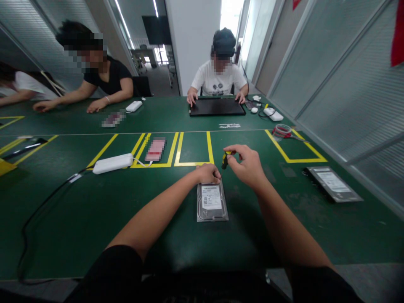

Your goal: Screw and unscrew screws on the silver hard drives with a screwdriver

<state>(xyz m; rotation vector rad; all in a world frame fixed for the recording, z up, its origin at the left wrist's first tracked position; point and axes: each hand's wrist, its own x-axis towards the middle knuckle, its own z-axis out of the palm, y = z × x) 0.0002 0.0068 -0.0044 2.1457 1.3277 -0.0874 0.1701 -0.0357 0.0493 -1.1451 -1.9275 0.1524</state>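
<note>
Green tabletop (126,235) across most of the frame; we see one hard drive (212,202) lying label up at the centre, between our two forearms; our left hand (209,173) is on its far end, fingers curled in together; our right hand (248,164), just right of it, has thumb and fingers clamped on a yellow-and-black screwdriver (225,160), held upright over the drive's far right corner; contact area is small and partly hidden, so we can't tell whether the left fingers grip or only press, nor whether the tip touches a screw.

Right side of frame, we get a second drive (334,184), lying well apart from the first; above it, red-handled scissors (282,134) by a yellow tape outline (306,160); left of centre, a white power strip (113,163) with a black cable (28,219) running down the left edge, and a phone (156,149) near it; top centre, a person in a white shirt (217,80) has both hands on a black panel (217,107); upper left, a person in black (109,80) sits at the table.
</note>
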